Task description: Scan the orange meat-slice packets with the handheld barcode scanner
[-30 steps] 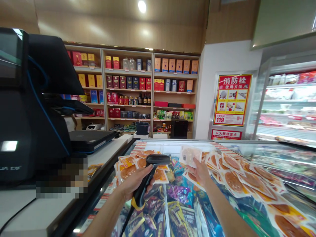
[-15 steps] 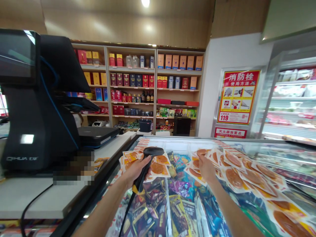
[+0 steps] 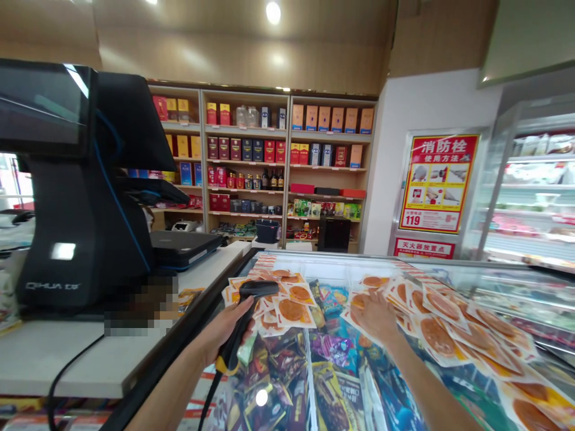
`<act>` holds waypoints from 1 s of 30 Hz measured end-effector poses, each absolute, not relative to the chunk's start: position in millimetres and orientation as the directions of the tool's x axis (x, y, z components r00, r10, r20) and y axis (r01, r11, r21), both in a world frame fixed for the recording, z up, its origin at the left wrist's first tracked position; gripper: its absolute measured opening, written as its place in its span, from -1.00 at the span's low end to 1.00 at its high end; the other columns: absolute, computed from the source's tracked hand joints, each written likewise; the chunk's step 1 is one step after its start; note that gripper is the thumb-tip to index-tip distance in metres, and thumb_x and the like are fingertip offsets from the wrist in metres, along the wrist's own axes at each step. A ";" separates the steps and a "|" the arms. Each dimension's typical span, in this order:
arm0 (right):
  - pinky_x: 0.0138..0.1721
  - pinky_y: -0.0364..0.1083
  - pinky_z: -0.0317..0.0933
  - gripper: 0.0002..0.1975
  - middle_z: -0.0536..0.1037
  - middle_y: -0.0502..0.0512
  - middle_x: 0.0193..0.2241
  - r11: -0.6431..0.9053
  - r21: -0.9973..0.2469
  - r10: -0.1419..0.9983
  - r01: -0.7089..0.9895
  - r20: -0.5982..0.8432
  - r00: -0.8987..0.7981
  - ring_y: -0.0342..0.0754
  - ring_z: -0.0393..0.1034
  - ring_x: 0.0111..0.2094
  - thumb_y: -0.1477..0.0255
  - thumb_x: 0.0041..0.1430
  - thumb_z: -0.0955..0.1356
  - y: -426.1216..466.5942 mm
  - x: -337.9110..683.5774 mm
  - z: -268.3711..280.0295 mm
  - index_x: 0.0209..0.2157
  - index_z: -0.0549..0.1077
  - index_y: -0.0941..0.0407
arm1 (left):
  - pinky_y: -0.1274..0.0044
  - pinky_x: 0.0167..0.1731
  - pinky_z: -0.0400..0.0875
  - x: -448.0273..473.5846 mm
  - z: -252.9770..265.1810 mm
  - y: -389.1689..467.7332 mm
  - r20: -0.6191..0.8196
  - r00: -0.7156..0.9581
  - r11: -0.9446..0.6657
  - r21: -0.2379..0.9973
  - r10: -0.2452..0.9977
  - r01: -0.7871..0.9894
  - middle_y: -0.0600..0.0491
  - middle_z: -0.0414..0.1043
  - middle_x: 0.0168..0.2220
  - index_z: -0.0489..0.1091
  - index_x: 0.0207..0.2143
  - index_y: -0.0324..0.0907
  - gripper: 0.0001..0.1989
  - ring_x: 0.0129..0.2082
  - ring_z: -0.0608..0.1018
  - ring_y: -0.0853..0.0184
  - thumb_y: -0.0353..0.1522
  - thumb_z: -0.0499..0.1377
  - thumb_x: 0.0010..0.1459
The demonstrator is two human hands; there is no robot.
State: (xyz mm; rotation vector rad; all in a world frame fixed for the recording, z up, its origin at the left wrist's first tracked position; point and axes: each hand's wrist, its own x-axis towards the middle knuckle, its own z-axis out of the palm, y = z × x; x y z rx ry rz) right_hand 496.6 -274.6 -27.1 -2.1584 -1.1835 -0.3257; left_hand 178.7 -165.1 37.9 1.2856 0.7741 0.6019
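My left hand (image 3: 221, 330) is wrapped round the handle of a black barcode scanner (image 3: 259, 289) with a yellow tip and a trailing cord. The scanner's head is over a pile of flat packets (image 3: 291, 310), each showing a round orange-brown slice. Over on the right, my right hand (image 3: 376, 316) rests with fingers stretched out on a second group of these packets (image 3: 374, 280). Its fingertips touch a packet, and none is seen lifted. More packets of the same sort lie overlapped in a long row (image 3: 438, 338) to the right of that hand.
Beneath the packets is a glass-topped freezer (image 3: 309, 383) full of colourful wrapped goods. A black point-of-sale terminal (image 3: 85, 239) stands on the white counter (image 3: 76, 365) at left. Shelves of boxes (image 3: 245, 152) and a red fire-hydrant sign (image 3: 438, 179) are behind.
My left hand and the scanner have moved left and slightly down. My right hand has gone from bent fingers at a packet to fingers spread over the packets. The view has shifted slightly.
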 end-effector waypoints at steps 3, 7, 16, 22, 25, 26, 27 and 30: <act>0.00 0.14 -0.25 -0.54 0.19 0.22 -0.01 -0.374 -0.242 0.708 0.895 0.549 0.444 0.14 -0.09 0.05 0.25 -0.09 0.21 -257.8 468.5 -22.3 -0.13 0.28 0.14 | 0.65 -0.72 0.13 173.5 36.5 -167.4 -0.166 0.593 0.204 0.979 0.788 0.003 0.18 0.20 -0.68 0.16 -0.55 -0.21 -0.60 -0.73 0.26 0.53 -0.03 0.07 -0.20; 0.02 0.05 -0.19 -0.40 0.17 0.15 0.02 -0.093 -0.199 0.897 0.976 0.408 0.169 0.05 -0.05 0.05 0.25 -0.15 0.25 -230.4 419.1 -27.6 -0.01 0.15 0.11 | 0.67 -0.74 0.10 170.9 35.6 -170.0 -0.176 0.594 0.217 0.976 0.785 0.002 0.18 0.19 -0.70 0.15 -0.59 -0.21 -0.59 -0.74 0.24 0.54 -0.02 0.05 -0.19; -0.09 -0.10 0.05 -0.59 0.32 0.06 -0.08 0.095 -0.385 0.877 0.918 0.469 0.106 -0.11 0.20 -0.09 0.46 0.04 0.07 -217.1 405.9 -35.7 -0.03 0.20 0.10 | 0.67 -0.73 0.12 170.5 31.3 -167.2 -0.200 0.660 0.238 0.971 0.724 0.033 0.17 0.23 -0.66 0.18 -0.49 -0.22 -0.59 -0.73 0.27 0.53 -0.04 0.06 -0.18; -0.24 -0.12 0.14 -0.64 0.48 0.08 -0.30 -0.066 -0.544 0.736 0.837 0.540 0.408 -0.07 0.33 -0.27 0.38 0.07 0.07 -220.1 425.5 -35.3 -0.19 0.36 0.13 | 0.67 -0.73 0.11 178.3 35.2 -177.0 -0.162 0.685 0.198 0.980 0.711 0.026 0.17 0.22 -0.67 0.15 -0.49 -0.21 -0.62 -0.73 0.27 0.53 -0.05 0.03 -0.14; -0.23 -0.14 0.11 -0.72 0.48 0.04 -0.32 -0.039 -0.471 0.760 0.881 0.559 0.332 -0.09 0.32 -0.28 0.37 0.03 0.14 -219.1 413.1 -37.8 -0.30 0.40 0.09 | 0.68 -0.74 0.10 179.8 36.6 -179.1 -0.148 0.665 0.180 0.983 0.732 0.020 0.17 0.21 -0.67 0.15 -0.49 -0.21 -0.62 -0.74 0.25 0.55 -0.06 0.02 -0.12; -0.25 -0.15 0.10 -0.76 0.48 0.03 -0.35 -0.038 -0.443 0.777 0.896 0.551 0.305 -0.10 0.31 -0.29 0.37 0.01 0.17 -218.3 407.3 -38.3 -0.35 0.41 0.08 | 0.68 -0.73 0.10 179.4 37.0 -178.7 -0.150 0.661 0.179 0.984 0.736 0.024 0.17 0.22 -0.67 0.15 -0.49 -0.21 -0.63 -0.73 0.26 0.55 -0.06 0.03 -0.12; -0.27 -0.16 0.09 -0.80 0.47 0.03 -0.38 -0.041 -0.418 0.796 0.907 0.536 0.283 -0.11 0.31 -0.31 0.37 -0.01 0.19 -217.3 401.7 -38.6 -0.41 0.41 0.08 | 0.68 -0.73 0.11 178.4 37.2 -177.8 -0.154 0.660 0.180 0.983 0.735 0.029 0.17 0.22 -0.67 0.14 -0.50 -0.21 -0.63 -0.73 0.26 0.54 -0.06 0.03 -0.12; -0.30 -0.17 0.07 -0.85 0.43 0.03 -0.41 -0.034 -0.372 0.848 0.927 0.480 0.224 -0.11 0.27 -0.32 0.32 -0.10 0.26 -213.2 389.5 -37.9 -0.52 0.38 0.10 | 0.67 -0.73 0.12 173.8 37.1 -173.3 -0.171 0.666 0.192 0.980 0.726 0.042 0.17 0.22 -0.66 0.14 -0.51 -0.20 -0.62 -0.72 0.27 0.53 -0.05 0.03 -0.13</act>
